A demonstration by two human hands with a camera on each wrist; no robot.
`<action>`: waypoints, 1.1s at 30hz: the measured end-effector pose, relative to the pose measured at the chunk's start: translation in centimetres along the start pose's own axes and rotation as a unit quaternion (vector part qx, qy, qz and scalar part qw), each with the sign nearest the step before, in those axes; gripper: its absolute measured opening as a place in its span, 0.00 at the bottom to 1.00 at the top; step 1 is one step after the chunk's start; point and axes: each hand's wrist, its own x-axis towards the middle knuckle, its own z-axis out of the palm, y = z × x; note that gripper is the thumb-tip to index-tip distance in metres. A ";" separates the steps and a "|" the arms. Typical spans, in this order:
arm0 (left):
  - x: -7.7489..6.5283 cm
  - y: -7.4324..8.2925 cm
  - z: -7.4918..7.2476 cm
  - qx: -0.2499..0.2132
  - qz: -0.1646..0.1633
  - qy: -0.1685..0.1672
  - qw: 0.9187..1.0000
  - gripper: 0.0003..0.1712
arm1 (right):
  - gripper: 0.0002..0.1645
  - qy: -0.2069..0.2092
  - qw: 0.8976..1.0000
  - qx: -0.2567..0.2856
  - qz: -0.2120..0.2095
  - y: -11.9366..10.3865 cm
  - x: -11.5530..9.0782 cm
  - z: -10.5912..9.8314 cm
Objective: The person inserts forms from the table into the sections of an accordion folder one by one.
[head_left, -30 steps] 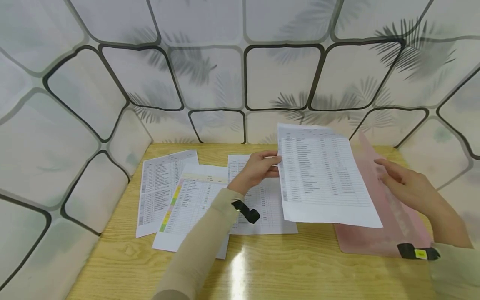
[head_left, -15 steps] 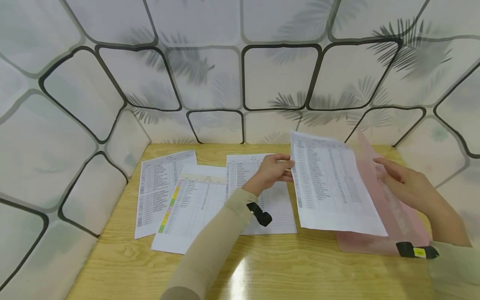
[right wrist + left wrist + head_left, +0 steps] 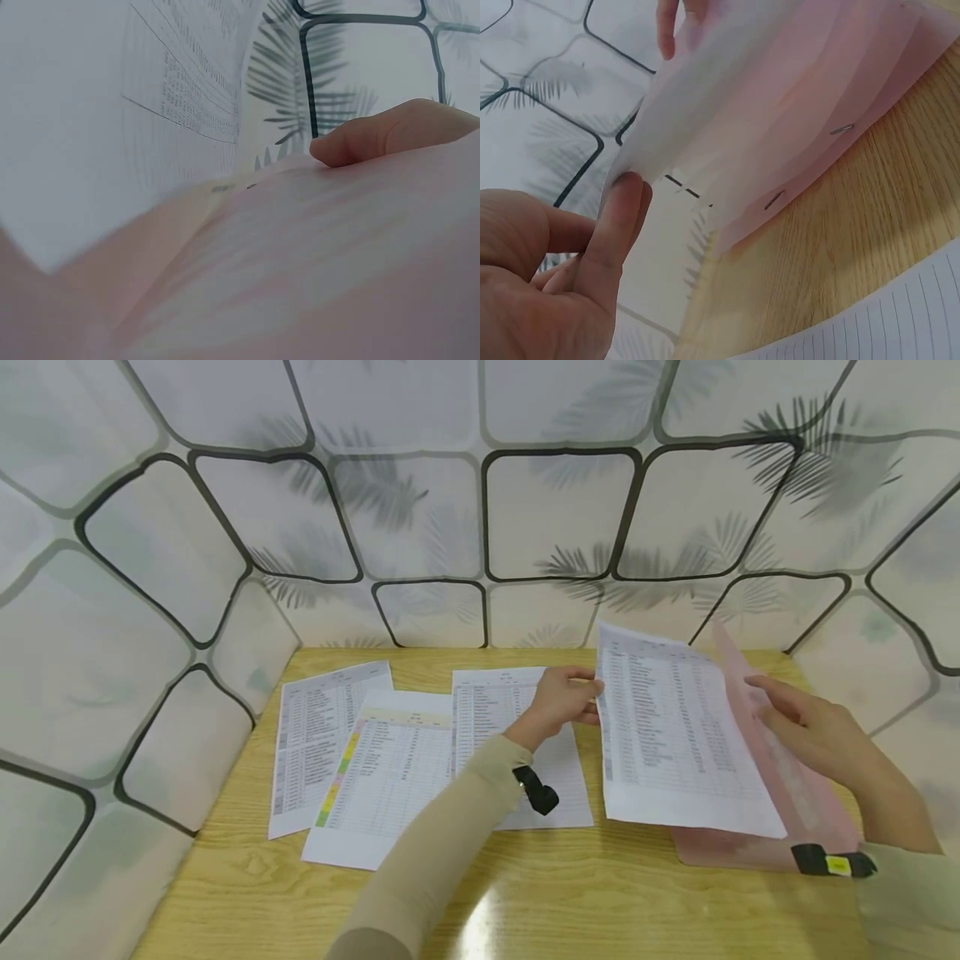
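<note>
A white printed sheet (image 3: 667,735) with rows of a table hangs tilted above the table's right half. My left hand (image 3: 558,703) pinches its left edge between thumb and fingers, as the left wrist view also shows. Behind and to the right of the sheet is a translucent pink folder (image 3: 817,810). My right hand (image 3: 817,735) holds the folder's raised cover at its upper edge. In the right wrist view, the sheet (image 3: 97,120) stands beside the folder's raised film (image 3: 300,262). The sheet's right edge overlaps the folder; how far in it lies is hard to tell.
Printed sheets lie on the wooden table (image 3: 600,902): one at the far left (image 3: 315,743), a sheet with coloured cells (image 3: 390,777) overlapping it, and another (image 3: 555,785) partly under my left forearm. A patterned wall covering (image 3: 562,518) rises behind and at both sides.
My left hand has carried the printed sheet to the right and slightly down, closer over the pink folder. My right hand stays in place on the cover.
</note>
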 end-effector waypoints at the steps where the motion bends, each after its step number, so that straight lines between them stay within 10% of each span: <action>1: 0.1 0.0 0.2 0.002 0.003 0.009 1.000 0.21 | 0.36 0.004 1.000 0.000 -0.003 0.0 0.0 0.0; 33: 0.3 -0.4 4.9 -0.010 0.014 0.059 0.998 0.13 | 0.35 -0.004 1.000 -0.011 -0.001 -0.5 0.6 0.4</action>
